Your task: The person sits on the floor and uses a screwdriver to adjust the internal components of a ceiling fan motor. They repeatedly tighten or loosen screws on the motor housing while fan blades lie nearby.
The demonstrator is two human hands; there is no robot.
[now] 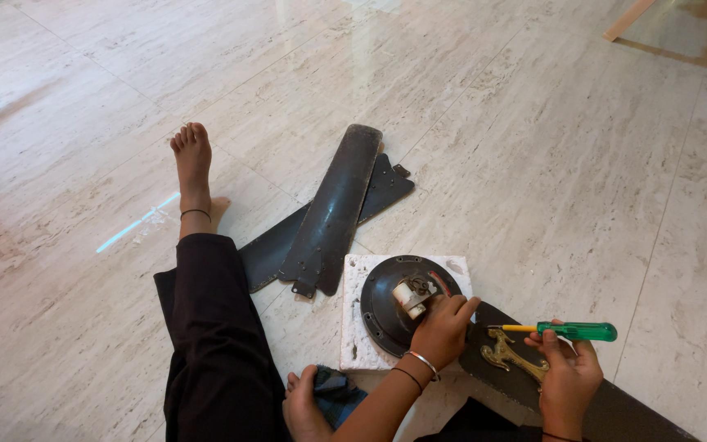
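Two hands are working over a dark ceiling-fan motor housing (398, 303) that is lying on a white foam slab (353, 327) on the marble floor (533, 164). The left hand (443, 327) is resting on the right edge of the housing, its grip closed down over the rim where a fan blade (615, 409) with a brass ornamental bracket (509, 356) is meeting the motor. The right hand (570, 372) is clamping its grip on a green-handled screwdriver (574, 331), fingers wrapping the handle from below.

The screwdriver is lying almost level, its long axis running left to right, with the yellow shaft pointing left toward the joint between blade and housing. The tip is sitting just beside the left hand's fingers; whether it is touching a screw cannot be told. So the joint is lying to the left of the right hand's grip, just past the shaft's end, and directly under the left hand, which is the nearer of the two. The attached blade is stretching away toward the lower right, passing beneath the right hand.

Two loose dark blades (329, 213) are lying crossed on the floor, above and to the left of the slab, near the person's outstretched bare foot (192, 155). A dark blue cloth (337, 393) is sitting by the other foot, near the slab's lower corner.
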